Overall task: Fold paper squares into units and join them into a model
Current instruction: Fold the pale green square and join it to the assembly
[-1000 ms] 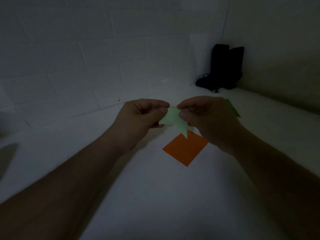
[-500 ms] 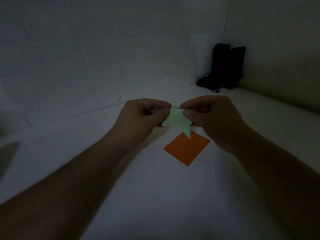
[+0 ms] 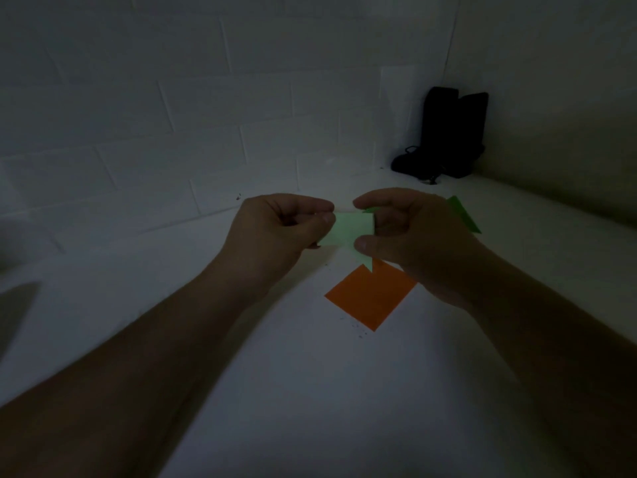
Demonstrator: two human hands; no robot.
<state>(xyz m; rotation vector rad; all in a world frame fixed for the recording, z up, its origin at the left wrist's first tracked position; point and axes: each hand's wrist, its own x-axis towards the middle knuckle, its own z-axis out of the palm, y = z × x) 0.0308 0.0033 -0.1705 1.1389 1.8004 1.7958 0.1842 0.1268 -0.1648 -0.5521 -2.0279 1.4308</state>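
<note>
Above the white table [image 3: 310, 391], I am holding a pale green unit [image 3: 348, 232] up between both hands. My left hand [image 3: 275, 232] is pinching its left edge, thumb and curled fingers pressed together on the paper. My right hand [image 3: 410, 236] is pinching the right edge, thumb on the near side and forefinger arching over the top. A pointed flap of the unit is hanging down toward the near side, just over the orange square [image 3: 370, 296], which is lying flat on the table beneath my right hand. A darker green piece [image 3: 463, 215] is poking out to the right behind my right hand; I cannot tell whether that hand is holding it. A black object [image 3: 451, 132] is standing in the far right corner against the brick wall [image 3: 172, 98].
</note>
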